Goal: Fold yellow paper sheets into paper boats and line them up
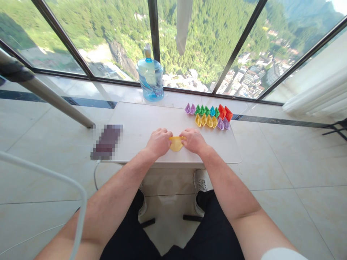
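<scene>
A small piece of yellow folded paper (176,144) is held over the near middle of the low white table. My left hand (159,141) grips its left edge, with the fingers closed on it. On the opposite edge my right hand (193,140) pinches the paper in the same way. The paper's upper edge looks straight and darker, while its lower part is paler and rounded. Its far corners are hidden by my fingers. Beyond my right hand stand several folded paper boats in two rows: purple, green, blue and red ones behind, yellow boats (206,121) and purple boats (223,124) in front.
The white table (132,126) stands before a large window. A blue water jug (150,77) is on the floor behind it. A pixelated flat object (107,141) with a cable lies at the table's left edge. A pale pole (59,97) slants at left.
</scene>
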`<state>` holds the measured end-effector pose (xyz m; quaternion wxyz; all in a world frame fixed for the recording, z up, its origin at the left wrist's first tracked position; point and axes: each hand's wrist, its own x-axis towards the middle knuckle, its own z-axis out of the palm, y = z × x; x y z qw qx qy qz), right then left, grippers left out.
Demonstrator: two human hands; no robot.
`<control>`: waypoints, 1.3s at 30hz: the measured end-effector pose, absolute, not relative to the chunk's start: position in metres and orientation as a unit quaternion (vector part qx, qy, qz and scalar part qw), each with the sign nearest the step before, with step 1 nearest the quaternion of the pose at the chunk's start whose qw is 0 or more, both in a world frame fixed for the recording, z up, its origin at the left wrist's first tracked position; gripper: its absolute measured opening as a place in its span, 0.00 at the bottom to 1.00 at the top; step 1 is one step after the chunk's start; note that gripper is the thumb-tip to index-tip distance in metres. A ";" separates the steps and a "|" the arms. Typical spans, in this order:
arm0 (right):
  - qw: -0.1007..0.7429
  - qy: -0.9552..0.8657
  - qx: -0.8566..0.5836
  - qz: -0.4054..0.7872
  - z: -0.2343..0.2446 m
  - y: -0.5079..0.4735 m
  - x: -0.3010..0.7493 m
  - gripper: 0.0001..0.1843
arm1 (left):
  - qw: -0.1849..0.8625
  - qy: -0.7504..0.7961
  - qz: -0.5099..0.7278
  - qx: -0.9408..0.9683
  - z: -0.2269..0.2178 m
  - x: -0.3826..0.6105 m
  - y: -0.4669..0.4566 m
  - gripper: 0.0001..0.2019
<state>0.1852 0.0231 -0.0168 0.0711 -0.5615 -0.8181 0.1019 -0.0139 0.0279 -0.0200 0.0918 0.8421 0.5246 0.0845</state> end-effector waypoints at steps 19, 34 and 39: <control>0.051 -0.830 -0.548 0.093 -0.010 0.022 0.185 0.13 | 0.089 0.525 0.080 0.842 -0.021 -0.014 0.028 0.14; 0.060 -0.829 -0.548 0.093 -0.013 0.021 0.185 0.12 | 0.094 0.529 0.074 0.840 -0.018 -0.013 0.027 0.14; 0.069 -0.828 -0.548 0.095 -0.015 0.022 0.185 0.11 | 0.090 0.526 0.079 0.842 -0.018 -0.013 0.027 0.14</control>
